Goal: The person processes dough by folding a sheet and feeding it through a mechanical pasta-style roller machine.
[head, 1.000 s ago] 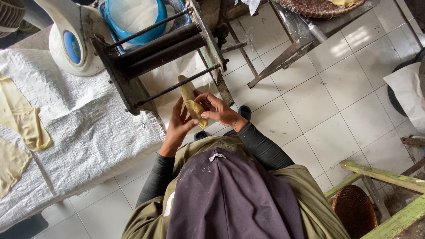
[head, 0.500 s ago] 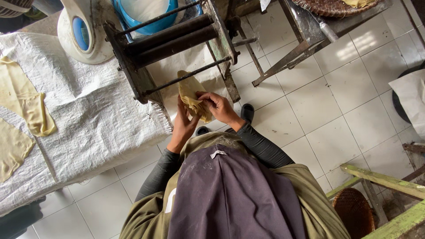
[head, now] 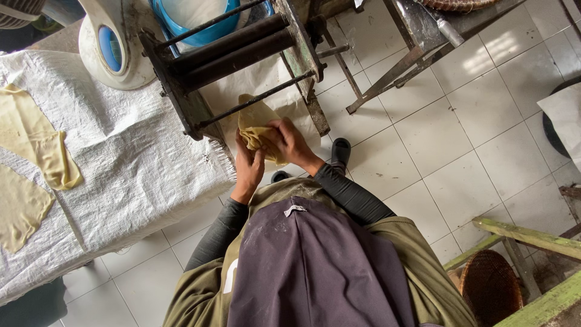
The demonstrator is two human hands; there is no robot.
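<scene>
A yellow sheet of dough (head: 253,118) hangs from under the two dark rollers of a metal rolling machine (head: 233,45). My left hand (head: 249,165) grips its lower left part. My right hand (head: 289,140) bunches the folded lower end from the right. Both hands are close together just below the machine's front bar.
A table under a white woven cloth (head: 127,151) lies to the left with flat yellow dough sheets (head: 33,136) on it. A white and blue appliance (head: 112,45) and a blue tub (head: 200,21) are behind the machine. A metal stand (head: 417,36), green wooden rails (head: 532,239) and a wicker basket (head: 490,287) are on the right.
The dough sheet has come lower and both hands have gathered it into folds. The view has shifted, so the machine and table sit more to the right.
</scene>
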